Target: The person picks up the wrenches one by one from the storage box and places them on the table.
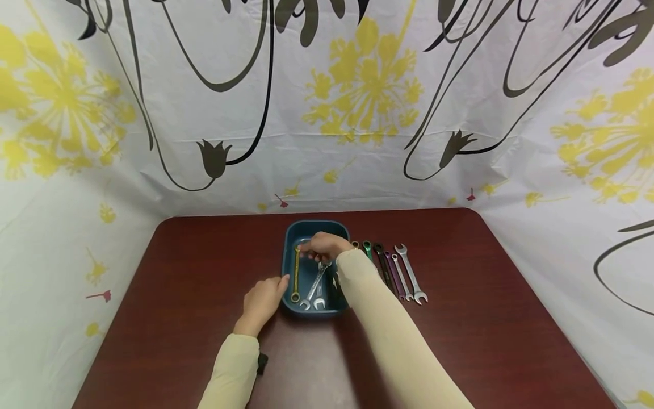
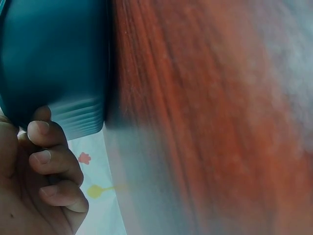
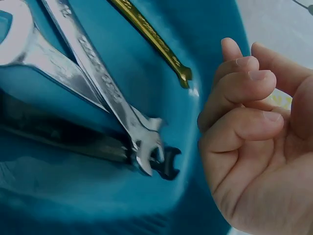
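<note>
A blue tray (image 1: 317, 313) sits at the far middle of the dark red table (image 1: 214, 255). The left hand (image 1: 264, 298) holds its left rim between thumb and curled fingers. The right hand (image 1: 324, 245) hangs over the tray's far part, fingers loosely bent, pinching nothing that shows. Just beside it, a gold wrench (image 1: 296, 275) lies along the tray's left side; two silver wrenches (image 1: 315, 285) overlap in the middle, and a dark wrench (image 3: 63, 137) lies against them to the right. The right sleeve (image 1: 388, 324) crosses the tray's right near corner and hides part of the wrench row (image 1: 409, 270) on the table to the right, where green, black, purple and silver ones show. Printed cloth (image 1: 337, 176) hangs behind the far edge.
</note>
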A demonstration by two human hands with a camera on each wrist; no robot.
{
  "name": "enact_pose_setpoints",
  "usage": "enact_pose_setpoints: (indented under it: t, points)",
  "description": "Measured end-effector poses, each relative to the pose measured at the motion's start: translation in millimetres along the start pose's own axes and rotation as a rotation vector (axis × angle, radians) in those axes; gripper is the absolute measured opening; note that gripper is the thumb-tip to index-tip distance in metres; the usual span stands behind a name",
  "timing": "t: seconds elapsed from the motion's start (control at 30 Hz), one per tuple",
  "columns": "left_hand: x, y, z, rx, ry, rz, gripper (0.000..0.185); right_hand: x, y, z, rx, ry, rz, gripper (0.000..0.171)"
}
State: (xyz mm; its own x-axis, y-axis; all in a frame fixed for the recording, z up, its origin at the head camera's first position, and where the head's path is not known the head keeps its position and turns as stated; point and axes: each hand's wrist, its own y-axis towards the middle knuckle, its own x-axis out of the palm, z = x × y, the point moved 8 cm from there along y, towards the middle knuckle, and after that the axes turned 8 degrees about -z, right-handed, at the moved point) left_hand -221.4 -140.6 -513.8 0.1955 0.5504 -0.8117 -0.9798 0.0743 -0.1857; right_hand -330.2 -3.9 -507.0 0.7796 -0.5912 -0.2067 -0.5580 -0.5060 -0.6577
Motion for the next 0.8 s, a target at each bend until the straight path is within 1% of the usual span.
enact_pose_setpoints:
  t: [0.2,0.47,0.8]
  points:
    - [0.1,-0.2,-0.3,-0.004,-0.009,-0.003,0.044,7,5,6,0.02,-0.036,0.016,0.037]
    - [-1.4,1.6,-0.6,-0.003,-0.009,0.001,0.045,7,10,16,0.063,-0.088,0.046,0.032]
    - [-0.1,0.9,-1.1,-0.011,-0.01,-0.002,0.045,11,9,22,0.076,-0.092,0.073,0.028]
